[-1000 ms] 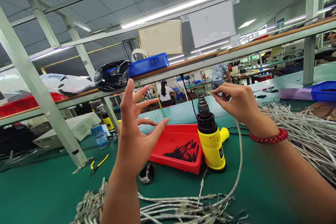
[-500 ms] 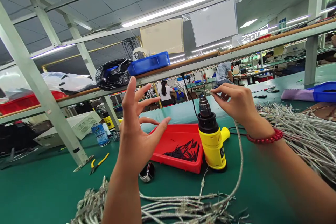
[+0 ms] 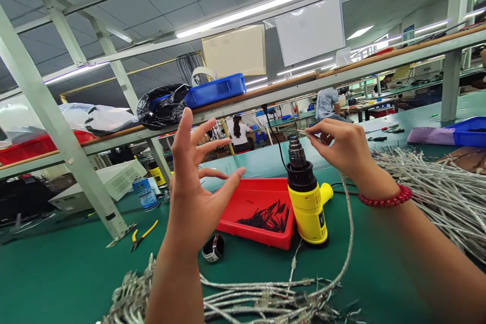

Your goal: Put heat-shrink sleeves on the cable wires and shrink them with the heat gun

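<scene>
Right hand, head view: pinching cable near one end, just right of the heat gun nozzle. Left hand: spread wide, holding nothing, left of the heat gun. Likely best: turn cable evenly, hand clear of heat.

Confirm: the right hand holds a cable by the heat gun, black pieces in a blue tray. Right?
The tray is red, not blue, as the head view shows. The right hand holds a cable by the heat gun, and black pieces lie in the tray.

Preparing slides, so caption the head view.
Right hand pinches a cable near an upright heat gun; left hand open.
</scene>
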Action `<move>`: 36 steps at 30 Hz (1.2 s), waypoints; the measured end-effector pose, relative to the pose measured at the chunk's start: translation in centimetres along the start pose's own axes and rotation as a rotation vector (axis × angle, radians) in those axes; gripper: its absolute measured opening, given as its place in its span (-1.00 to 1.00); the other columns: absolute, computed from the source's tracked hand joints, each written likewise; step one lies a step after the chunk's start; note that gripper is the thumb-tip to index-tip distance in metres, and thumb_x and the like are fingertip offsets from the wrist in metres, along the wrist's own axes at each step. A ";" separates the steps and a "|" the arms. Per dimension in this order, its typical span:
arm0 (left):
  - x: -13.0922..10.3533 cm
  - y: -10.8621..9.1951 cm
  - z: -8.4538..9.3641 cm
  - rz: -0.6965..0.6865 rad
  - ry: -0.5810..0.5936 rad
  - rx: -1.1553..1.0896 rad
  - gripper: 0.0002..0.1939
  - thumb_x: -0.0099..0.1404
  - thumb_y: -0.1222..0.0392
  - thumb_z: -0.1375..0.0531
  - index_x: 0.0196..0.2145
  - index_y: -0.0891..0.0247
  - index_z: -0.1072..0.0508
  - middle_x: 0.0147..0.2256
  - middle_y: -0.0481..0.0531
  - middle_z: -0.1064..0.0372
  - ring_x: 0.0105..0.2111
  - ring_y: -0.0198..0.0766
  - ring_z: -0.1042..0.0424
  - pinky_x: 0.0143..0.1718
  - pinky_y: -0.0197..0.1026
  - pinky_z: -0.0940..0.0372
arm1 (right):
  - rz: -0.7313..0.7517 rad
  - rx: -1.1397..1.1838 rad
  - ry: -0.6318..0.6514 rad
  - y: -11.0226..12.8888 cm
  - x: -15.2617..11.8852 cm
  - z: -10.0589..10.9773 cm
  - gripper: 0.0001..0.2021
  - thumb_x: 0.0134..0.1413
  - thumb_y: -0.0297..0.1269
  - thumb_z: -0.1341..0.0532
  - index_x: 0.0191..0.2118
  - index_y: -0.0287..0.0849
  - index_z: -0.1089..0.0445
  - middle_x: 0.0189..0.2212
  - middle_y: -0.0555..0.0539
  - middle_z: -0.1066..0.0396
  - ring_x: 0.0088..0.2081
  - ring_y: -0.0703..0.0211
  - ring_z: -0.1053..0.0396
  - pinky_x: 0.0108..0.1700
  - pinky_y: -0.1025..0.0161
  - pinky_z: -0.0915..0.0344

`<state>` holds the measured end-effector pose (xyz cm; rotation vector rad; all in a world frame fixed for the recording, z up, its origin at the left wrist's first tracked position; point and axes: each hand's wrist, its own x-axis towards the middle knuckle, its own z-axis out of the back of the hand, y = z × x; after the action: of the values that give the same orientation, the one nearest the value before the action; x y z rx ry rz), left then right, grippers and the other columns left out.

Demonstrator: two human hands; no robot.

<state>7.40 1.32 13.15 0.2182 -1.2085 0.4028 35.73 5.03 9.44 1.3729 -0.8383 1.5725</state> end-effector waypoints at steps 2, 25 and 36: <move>0.0 0.0 0.0 -0.001 -0.003 -0.003 0.10 0.15 0.45 -0.34 0.37 -0.27 0.17 0.28 0.05 -0.12 0.09 -0.07 -0.41 -0.41 -0.26 -0.53 | -0.011 0.035 0.006 -0.1 0.1 0.2 -0.92 0.11 -0.40 -0.26 -0.31 -0.24 -0.53 -0.43 -0.05 -0.52 -0.51 0.24 -0.35 -0.45 0.26 -0.24; -0.1 0.0 -0.2 0.026 0.020 0.003 0.08 0.17 0.45 -0.33 0.37 -0.29 0.19 0.29 0.03 -0.11 0.11 -0.07 -0.39 -0.40 -0.24 -0.52 | -0.444 0.368 0.266 0.7 1.0 1.3 -0.68 0.13 -0.15 -0.15 -0.32 -0.27 -0.59 -0.84 0.04 -0.23 -0.77 0.29 -0.09 -0.63 0.29 0.00; -0.1 -0.2 -0.1 0.040 0.017 0.015 0.09 0.17 0.45 -0.33 0.36 -0.31 0.19 0.30 0.02 -0.10 0.11 -0.08 -0.39 -0.39 -0.24 -0.52 | -0.238 0.182 0.131 0.1 0.7 0.8 -0.77 0.14 -0.32 -0.19 -0.29 -0.26 -0.61 -0.51 -0.09 -0.47 -0.56 0.24 -0.25 -0.48 0.25 -0.13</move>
<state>7.51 1.18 13.07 0.2033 -1.1945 0.4478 35.96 4.42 10.30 1.4221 -0.4439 1.5606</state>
